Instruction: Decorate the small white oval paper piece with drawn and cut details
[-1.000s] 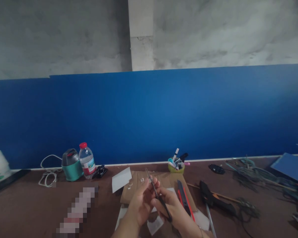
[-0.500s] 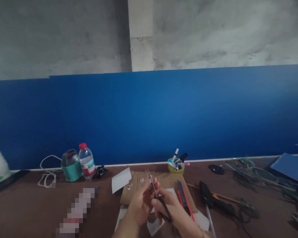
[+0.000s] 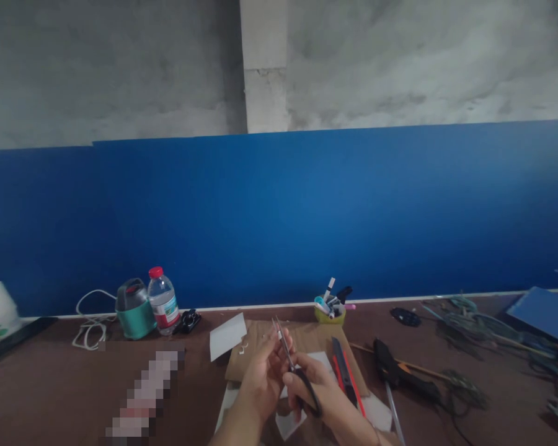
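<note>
My right hand (image 3: 323, 390) is closed round the black handles of a pair of scissors (image 3: 312, 396). The blades point away from me, slightly apart at the tips, and pass close against the fingers of my left hand (image 3: 263, 375). Those fingers are curled, with a tiny white piece of paper (image 3: 280, 334) showing at their tips beside the blades. Both hands are above a brown cardboard sheet (image 3: 242, 368). Small curled white scraps (image 3: 242, 349) lie on it to the left. A white paper piece (image 3: 291, 424) is below my hands, partly covered by them.
A red-and-black utility knife (image 3: 346, 371) lies right of my hands, with a black glue gun (image 3: 402, 375) beyond it. Behind is a pen holder (image 3: 330, 316). A water bottle (image 3: 163, 303) stands left, near white paper (image 3: 227, 336). Tangled wires (image 3: 474, 325) lie at right.
My hands have shifted very slightly. The small white piece seen left of my fingertips no longer shows there, and a white bit shows between my left fingertips.
</note>
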Demonstrator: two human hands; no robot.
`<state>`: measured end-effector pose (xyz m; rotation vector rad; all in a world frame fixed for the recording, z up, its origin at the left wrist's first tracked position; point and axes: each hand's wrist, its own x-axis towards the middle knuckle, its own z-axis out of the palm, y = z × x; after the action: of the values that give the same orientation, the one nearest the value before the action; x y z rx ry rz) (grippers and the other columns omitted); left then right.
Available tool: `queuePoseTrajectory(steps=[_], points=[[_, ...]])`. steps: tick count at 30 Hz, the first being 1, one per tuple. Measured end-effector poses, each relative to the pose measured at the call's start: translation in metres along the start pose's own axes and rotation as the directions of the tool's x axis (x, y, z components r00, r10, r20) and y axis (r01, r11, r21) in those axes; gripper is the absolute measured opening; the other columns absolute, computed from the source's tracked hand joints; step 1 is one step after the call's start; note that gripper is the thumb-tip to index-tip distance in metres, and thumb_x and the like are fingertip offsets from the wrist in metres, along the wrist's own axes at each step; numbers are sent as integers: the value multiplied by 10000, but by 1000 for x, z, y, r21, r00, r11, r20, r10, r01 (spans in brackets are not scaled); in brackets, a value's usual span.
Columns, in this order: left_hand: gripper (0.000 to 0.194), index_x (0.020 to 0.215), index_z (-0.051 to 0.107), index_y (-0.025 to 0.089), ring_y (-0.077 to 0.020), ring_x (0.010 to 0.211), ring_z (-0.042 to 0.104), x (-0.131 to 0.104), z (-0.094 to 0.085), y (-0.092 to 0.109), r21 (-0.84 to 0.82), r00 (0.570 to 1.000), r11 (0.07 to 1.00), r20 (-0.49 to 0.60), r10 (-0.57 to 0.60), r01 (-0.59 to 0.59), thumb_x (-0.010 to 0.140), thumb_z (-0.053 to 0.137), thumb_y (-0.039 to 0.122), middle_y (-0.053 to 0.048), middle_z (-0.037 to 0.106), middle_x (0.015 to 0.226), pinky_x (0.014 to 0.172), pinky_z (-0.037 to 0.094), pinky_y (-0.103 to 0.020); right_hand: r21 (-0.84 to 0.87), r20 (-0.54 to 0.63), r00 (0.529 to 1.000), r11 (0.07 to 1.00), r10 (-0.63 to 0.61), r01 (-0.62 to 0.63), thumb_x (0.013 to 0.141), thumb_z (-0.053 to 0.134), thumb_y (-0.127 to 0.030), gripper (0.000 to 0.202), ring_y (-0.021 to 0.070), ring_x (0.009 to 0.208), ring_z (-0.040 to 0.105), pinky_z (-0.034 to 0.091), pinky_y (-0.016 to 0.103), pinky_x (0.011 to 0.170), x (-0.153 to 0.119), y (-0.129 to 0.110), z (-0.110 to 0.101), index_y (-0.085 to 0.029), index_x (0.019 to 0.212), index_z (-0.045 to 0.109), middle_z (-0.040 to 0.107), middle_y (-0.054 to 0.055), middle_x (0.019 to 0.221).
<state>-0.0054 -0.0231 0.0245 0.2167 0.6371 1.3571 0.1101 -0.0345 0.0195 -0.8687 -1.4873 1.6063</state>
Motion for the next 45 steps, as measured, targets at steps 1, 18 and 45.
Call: queuePoseTrajectory(steps=[1,18,45], points=[[132,867,646,121,-128,616,643,0,1,1,0,1000,1000,-13,1,-1,758,665,192,-50,686,738,624,516,-219,-1,0,1000,1000,4,-4,613,667,-582,488,60,335,433,291,158,349,0,0,0,-165,775,472,537,-44,448],[232,928,597,155,-137,632,655,-2,4,-1,14,996,997,-52,74,-74,716,678,110,-31,675,736,615,515,-225,-47,-28,999,999,23,-25,642,645,-592,490,66,309,446,243,151,318,3,10,-3,-155,799,487,541,-50,435],[179,894,594,150,-141,653,649,-3,3,-1,6,997,997,-10,75,-75,732,654,102,-46,660,734,595,518,-216,12,-19,1000,1000,5,-5,609,680,-582,491,53,285,410,283,149,303,8,20,-5,-158,761,485,526,-53,405]])
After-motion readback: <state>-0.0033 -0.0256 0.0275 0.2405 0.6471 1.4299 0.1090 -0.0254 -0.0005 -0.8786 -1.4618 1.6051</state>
